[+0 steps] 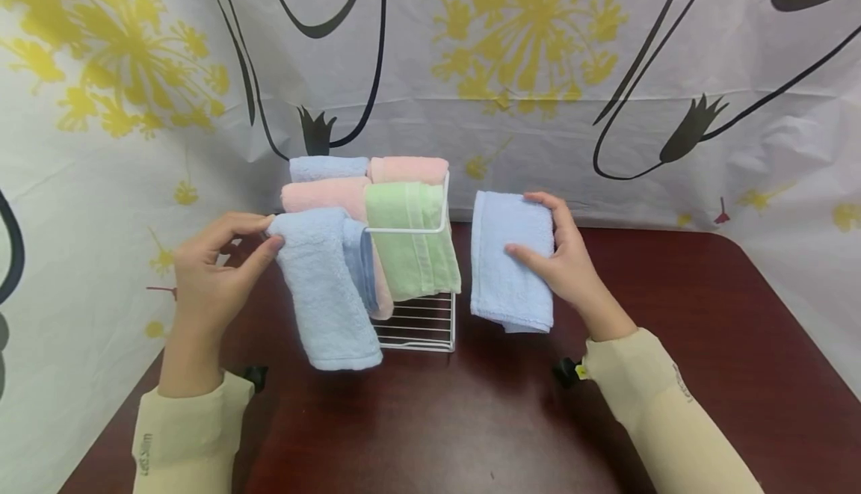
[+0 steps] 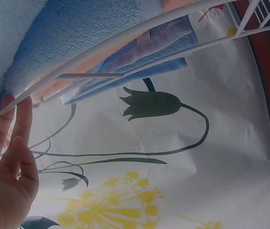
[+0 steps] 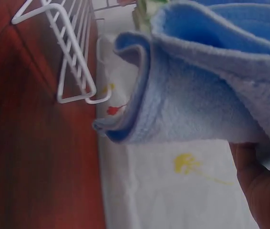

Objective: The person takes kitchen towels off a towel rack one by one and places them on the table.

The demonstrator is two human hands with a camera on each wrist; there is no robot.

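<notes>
A white wire rack stands on the table with folded towels draped over its bars. At its front left corner my left hand pinches the edge of a light blue towel that hangs over the bar. The left wrist view shows those fingers against the corner of the wire bar. To the right of the rack, my right hand holds another folded light blue towel, thumb on its front face. In the right wrist view this towel is off the table, its folds hanging loosely.
Also on the rack are a green towel, pink towels and another blue towel at the back. The dark red table ends at a white patterned cloth behind and to the left.
</notes>
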